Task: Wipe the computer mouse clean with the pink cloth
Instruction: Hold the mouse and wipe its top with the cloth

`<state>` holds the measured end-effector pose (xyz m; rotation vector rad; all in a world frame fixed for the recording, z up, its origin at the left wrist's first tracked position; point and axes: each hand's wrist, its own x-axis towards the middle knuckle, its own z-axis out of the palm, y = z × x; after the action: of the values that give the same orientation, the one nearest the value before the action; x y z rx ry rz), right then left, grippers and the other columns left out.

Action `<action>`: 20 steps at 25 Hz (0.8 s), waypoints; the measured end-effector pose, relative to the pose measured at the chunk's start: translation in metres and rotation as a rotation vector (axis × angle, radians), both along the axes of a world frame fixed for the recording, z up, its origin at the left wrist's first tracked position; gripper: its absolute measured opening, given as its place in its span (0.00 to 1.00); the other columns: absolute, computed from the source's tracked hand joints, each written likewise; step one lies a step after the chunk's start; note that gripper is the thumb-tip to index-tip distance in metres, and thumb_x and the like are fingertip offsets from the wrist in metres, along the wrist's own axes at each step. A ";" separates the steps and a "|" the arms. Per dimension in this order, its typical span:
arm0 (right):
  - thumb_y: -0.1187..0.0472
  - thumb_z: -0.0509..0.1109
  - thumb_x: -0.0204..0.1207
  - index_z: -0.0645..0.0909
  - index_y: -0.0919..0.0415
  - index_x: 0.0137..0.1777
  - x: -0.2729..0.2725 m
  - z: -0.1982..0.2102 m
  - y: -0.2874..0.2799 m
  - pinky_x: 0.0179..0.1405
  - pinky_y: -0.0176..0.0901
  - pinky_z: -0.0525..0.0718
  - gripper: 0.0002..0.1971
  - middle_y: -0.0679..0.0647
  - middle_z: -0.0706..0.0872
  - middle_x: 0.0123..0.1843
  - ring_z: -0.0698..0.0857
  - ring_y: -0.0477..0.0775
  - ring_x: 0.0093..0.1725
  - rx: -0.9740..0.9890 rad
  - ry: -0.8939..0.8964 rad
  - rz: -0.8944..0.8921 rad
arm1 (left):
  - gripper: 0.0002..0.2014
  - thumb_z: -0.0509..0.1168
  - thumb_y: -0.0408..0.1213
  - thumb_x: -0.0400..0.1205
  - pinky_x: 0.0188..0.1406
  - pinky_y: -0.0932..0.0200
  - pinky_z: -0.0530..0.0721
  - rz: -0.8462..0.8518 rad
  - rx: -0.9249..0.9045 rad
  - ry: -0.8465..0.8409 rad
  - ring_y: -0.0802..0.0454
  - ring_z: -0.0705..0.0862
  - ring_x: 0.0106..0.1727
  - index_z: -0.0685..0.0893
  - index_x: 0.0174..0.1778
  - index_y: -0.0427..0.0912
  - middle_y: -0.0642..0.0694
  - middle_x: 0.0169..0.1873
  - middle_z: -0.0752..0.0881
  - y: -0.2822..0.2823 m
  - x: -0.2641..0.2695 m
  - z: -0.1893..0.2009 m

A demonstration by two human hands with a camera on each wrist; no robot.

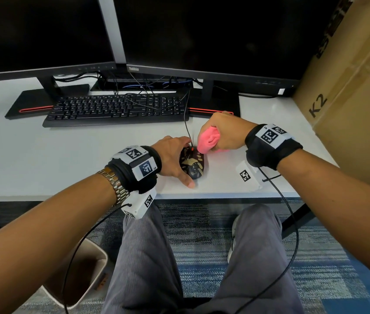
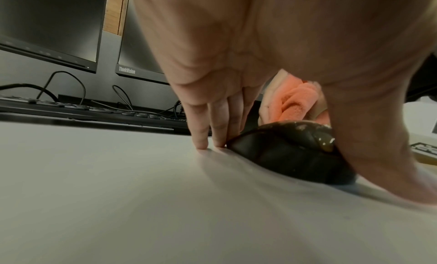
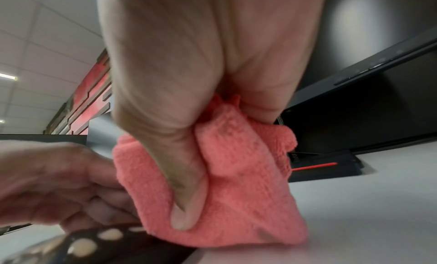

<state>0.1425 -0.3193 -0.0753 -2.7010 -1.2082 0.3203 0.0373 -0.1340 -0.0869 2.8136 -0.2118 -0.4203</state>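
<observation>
Right hand (image 1: 227,133) grips the bunched pink terry cloth (image 1: 209,141), thumb and fingers curled round the wad; the cloth's lower fold touches the front right edge of the black, rounded computer mouse spattered with pale beige blotches (image 1: 192,163). Left hand (image 1: 172,157) braces that mouse: fingers extended down its far side, tips on the white desk top (image 1: 88,159), thumb laid along its near side. Mouse sits between the two hands, just below and left of the cloth.

Risks, as judgement:
- Blotches look wet in the left wrist view; a sideways pass could smear them across the shell rather than lift them.
- Smear may transfer to the left thumb, which lies just beside a glossy drop.
- Thin black cable (image 1: 187,130) leaves the mouse front beside the cloth; the wad could snag it and tug the mouse.
- A hard push could slide the mouse out of the left-hand brace.
- Cloth already shows a dark mark near its lower edge in the right wrist view; reusing that face may re-deposit dirt.

Count: mouse 1; cloth 1; black keyboard (image 1: 116,108) 1; black monitors (image 1: 213,35) 2; brown cardboard box (image 1: 356,91) 1.
</observation>
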 end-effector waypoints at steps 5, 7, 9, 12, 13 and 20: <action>0.70 0.73 0.76 0.88 0.74 0.52 0.000 0.003 0.006 0.55 0.36 0.71 0.08 0.68 0.90 0.49 0.78 0.54 0.43 0.043 -0.073 0.002 | 0.54 0.83 0.61 0.56 0.66 0.51 0.79 -0.004 0.013 0.005 0.43 0.78 0.68 0.70 0.75 0.45 0.43 0.68 0.81 0.000 0.000 0.003; 0.69 0.72 0.76 0.88 0.73 0.50 -0.005 0.001 0.011 0.50 0.39 0.73 0.08 0.66 0.91 0.48 0.83 0.59 0.44 0.043 -0.077 0.008 | 0.55 0.83 0.61 0.56 0.67 0.49 0.79 -0.005 0.020 0.004 0.43 0.77 0.69 0.68 0.77 0.45 0.43 0.68 0.81 -0.001 -0.001 0.004; 0.67 0.72 0.76 0.89 0.72 0.50 -0.008 -0.001 0.010 0.54 0.50 0.81 0.09 0.67 0.91 0.47 0.87 0.66 0.46 0.024 -0.071 0.035 | 0.55 0.83 0.61 0.55 0.68 0.49 0.79 -0.003 0.022 -0.002 0.43 0.77 0.69 0.69 0.77 0.45 0.43 0.68 0.81 -0.001 -0.001 0.004; 0.70 0.72 0.76 0.89 0.75 0.51 -0.009 0.003 0.004 0.57 0.61 0.82 0.08 0.73 0.90 0.46 0.86 0.72 0.46 0.027 -0.045 0.055 | 0.55 0.83 0.62 0.55 0.67 0.48 0.79 -0.001 0.019 0.000 0.43 0.78 0.68 0.70 0.75 0.45 0.43 0.67 0.81 0.000 0.000 0.003; 0.70 0.73 0.76 0.89 0.75 0.51 -0.007 0.004 0.001 0.58 0.60 0.81 0.08 0.72 0.89 0.47 0.85 0.71 0.45 0.014 -0.044 0.061 | 0.55 0.83 0.62 0.54 0.67 0.48 0.80 0.001 0.018 0.001 0.43 0.78 0.67 0.70 0.75 0.45 0.43 0.67 0.81 0.000 0.001 0.003; 0.72 0.70 0.79 0.84 0.78 0.63 0.000 -0.003 0.003 0.68 0.51 0.75 0.15 0.63 0.87 0.55 0.84 0.41 0.44 0.010 0.023 0.033 | 0.55 0.83 0.63 0.54 0.67 0.48 0.79 -0.001 0.020 0.000 0.43 0.77 0.68 0.70 0.75 0.46 0.43 0.67 0.81 0.001 0.002 0.002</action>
<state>0.1425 -0.3168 -0.0788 -2.6638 -1.2459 0.3472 0.0388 -0.1333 -0.0853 2.8329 -0.2100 -0.4251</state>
